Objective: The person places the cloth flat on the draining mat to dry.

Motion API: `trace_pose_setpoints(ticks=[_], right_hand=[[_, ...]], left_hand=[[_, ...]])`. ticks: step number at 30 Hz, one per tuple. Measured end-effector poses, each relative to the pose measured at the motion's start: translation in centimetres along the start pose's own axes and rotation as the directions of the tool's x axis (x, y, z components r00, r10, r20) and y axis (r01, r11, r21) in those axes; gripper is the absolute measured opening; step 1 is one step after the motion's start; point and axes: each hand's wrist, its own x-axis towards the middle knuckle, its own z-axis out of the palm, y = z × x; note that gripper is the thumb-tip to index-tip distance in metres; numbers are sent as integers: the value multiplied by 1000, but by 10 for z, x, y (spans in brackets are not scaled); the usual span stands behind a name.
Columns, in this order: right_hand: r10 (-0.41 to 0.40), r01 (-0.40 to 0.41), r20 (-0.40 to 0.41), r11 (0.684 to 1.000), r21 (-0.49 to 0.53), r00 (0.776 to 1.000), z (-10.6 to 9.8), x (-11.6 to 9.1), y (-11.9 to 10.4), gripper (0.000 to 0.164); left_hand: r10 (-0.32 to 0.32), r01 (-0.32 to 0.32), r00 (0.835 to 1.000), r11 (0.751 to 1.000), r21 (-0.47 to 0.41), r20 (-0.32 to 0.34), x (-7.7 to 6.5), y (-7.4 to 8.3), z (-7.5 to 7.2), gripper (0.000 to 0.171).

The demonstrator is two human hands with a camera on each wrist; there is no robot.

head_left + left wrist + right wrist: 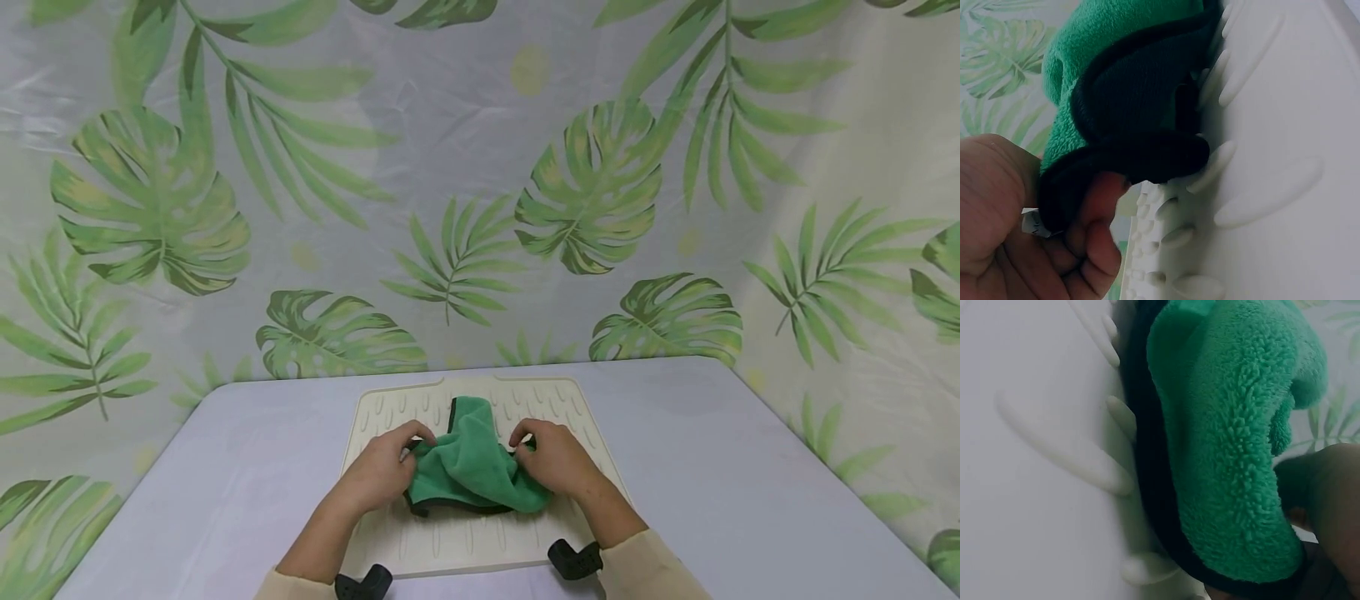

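Note:
A green plush towel (pixel 472 462) with a dark edge lies crumpled on a cream ribbed mat (pixel 420 546). At its left side my left hand (pixel 380 467) pinches the dark-edged border between thumb and fingers. In the left wrist view the towel's dark underside (pixel 1141 81) shows, and a small white tag pokes out by the fingers (pixel 1100 206). My right hand (pixel 558 458) grips the towel's right side, fingers curled at its border. The right wrist view has the fluffy green pile (pixel 1235 456) close up, hiding part of that hand's fingertips.
The mat with raised oval ribs lies on a white-covered table (pixel 720 467). Behind the table hangs a leaf-printed curtain (pixel 480 208). Black wrist devices (pixel 573 560) sit on both forearms, near the mat's front edge.

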Motion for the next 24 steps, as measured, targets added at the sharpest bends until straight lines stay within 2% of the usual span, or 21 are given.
trace_pose_setpoints(ticks=[5, 10, 20, 24], right_hand=[[-4, 4, 8, 1000, 20, 1000, -1, 0, 0, 30], [-13, 13, -3, 1000, 16, 1000, -2, 0, 1, 35], [24, -21, -86, 999, 31, 996, -7, 1, 0, 11], [31, -28, -113, 999, 23, 993, -7, 2, 0, 5]], left_hand=[[-24, 23, 1000, 999, -26, -4, 0, 1, 0, 27], [-46, 46, 999, 998, -32, -10, -1, 1, -1, 29], [-73, 75, 996, 996, 44, -48, -1, 1, -1, 40], [-84, 91, 992, 992, 84, -91, 0, 1, -1, 33]])
